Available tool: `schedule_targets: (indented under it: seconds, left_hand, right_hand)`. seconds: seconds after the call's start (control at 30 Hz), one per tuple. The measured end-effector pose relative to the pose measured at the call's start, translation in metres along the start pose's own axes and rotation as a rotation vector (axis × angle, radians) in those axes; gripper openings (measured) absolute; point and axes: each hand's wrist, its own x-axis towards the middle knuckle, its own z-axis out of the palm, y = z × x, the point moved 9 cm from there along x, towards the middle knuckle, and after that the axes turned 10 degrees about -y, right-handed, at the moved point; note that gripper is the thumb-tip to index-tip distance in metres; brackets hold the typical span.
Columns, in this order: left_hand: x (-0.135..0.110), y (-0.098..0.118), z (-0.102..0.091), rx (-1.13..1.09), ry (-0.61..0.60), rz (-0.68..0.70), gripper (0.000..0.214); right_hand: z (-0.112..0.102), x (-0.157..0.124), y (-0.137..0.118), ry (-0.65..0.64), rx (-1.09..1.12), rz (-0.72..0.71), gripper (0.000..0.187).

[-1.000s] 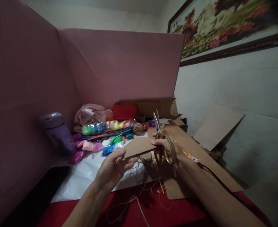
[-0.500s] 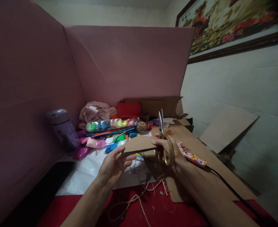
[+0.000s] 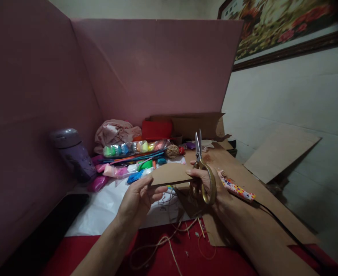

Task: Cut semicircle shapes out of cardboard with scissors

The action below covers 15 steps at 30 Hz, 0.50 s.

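Brown, curve-edged flat cardboard (image 3: 170, 174) is held above the red-covered counter (image 3: 79, 253) between the left hand (image 3: 134, 201) and the right hand (image 3: 203, 180), gold-handled metal scissors (image 3: 198, 151) also being gripped by the latter.

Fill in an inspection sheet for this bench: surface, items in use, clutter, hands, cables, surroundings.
Surface: red cloth, partly covered by a white sheet and a cardboard panel.
Items in use: cardboard piece and gold-handled scissors, blades pointing up in the view.
Clutter: colourful packets, twine ball, loose string, purple bottle.
Hands: left hand pinches the cardboard piece's left end; right hand holds its right end and the scissors.
Cables: black cord from the flower-patterned tool, running toward the lower right.
Surroundings: pink partitions; framed picture on the wall.
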Motion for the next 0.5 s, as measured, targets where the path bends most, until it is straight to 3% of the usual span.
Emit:
schedule_targets:
  seconds: [0.23,0.5]
  left_hand:
    - [0.001,-0.002,-0.005,0.076,0.082,0.024,0.009]
    - [-0.001,-0.002,-0.02,0.094,0.257,0.012,0.012]
  right_hand:
    - [0.002,-0.007,0.001,0.017,-0.005,0.04,0.047]
    - [0.014,-0.011,0.01,-0.1,0.064,0.126,0.041]
